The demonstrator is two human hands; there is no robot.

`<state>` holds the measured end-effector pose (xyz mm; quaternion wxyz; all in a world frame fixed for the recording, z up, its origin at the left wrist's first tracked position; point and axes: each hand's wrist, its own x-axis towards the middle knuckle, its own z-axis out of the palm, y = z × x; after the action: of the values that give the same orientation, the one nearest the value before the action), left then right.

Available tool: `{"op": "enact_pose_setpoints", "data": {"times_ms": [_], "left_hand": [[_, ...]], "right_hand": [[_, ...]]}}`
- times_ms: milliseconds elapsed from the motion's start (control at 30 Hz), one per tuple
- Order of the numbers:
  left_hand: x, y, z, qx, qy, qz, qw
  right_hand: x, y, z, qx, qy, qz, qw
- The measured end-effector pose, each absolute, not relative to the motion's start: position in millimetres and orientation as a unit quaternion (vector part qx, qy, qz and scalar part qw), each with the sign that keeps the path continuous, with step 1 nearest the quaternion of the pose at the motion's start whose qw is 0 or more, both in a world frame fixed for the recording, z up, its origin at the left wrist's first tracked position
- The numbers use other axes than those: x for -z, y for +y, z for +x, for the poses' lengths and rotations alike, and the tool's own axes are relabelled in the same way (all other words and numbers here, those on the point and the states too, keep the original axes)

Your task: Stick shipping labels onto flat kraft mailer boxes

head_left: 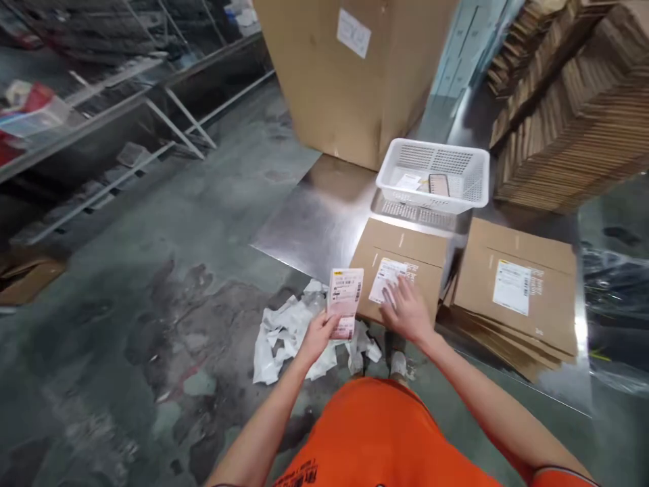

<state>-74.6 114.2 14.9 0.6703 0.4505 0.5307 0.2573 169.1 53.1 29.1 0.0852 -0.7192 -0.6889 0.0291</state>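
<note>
1. Cardboard mailer (400, 270) lies on a steel sheet (314, 230) on the floor (126, 352); the right hand (405, 311) rests flat, fingers spread, on its white label (388, 279).
2. Left hand (318, 337) pinches a printed shipping label (345, 302) above crumpled white plastic (286, 338).
3. White plastic basket (433, 177) sits just beyond the mailer; stacked mailers (514, 291) lie beside it.

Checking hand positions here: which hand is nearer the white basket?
Right. The right hand rests on a flat carton, below the basket; the left hand, holding a printed slip, is farther off, down and left of it.
</note>
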Motion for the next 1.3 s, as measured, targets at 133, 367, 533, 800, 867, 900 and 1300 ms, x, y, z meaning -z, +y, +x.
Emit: {"op": "enact_pose_setpoints", "data": {"times_ms": [133,367,533,800,867,900,1300], "left_hand": [[-31.8,86.9,-77.7,-0.24,0.514,0.458,0.685],[-63.0,50.5,-39.6,-0.208,0.539,0.305,0.757],[-87.7,35.8,58.7,-0.157,0.412,0.355,0.824],[-68.5,14.1,83.5,-0.082,0.415,0.431,0.797],[-71.1,9.6,65.3,-0.068,0.43,0.422,0.795],[-75.2,8.7,56.9,-0.065,0.43,0.415,0.8],[-53.0,42.2,34.6,-0.234,0.549,0.331,0.731]], "right_hand": [[-54.0,44.9,234.0,-0.029,-0.423,-0.904,0.05],[-77.6,5.9,267.6,-0.135,-0.367,-0.863,0.321],[-125.6,-67.9,377.8,-0.121,-0.26,-0.864,0.414],[-145.5,-47.8,384.4,-0.225,-0.488,-0.794,0.286],[-142.7,-17.3,338.9,-0.366,-0.554,-0.689,0.289],[-140.7,-5.0,317.6,-0.411,-0.569,-0.656,0.276],[-86.2,29.4,215.1,-0.391,-0.64,-0.614,0.246]]}}
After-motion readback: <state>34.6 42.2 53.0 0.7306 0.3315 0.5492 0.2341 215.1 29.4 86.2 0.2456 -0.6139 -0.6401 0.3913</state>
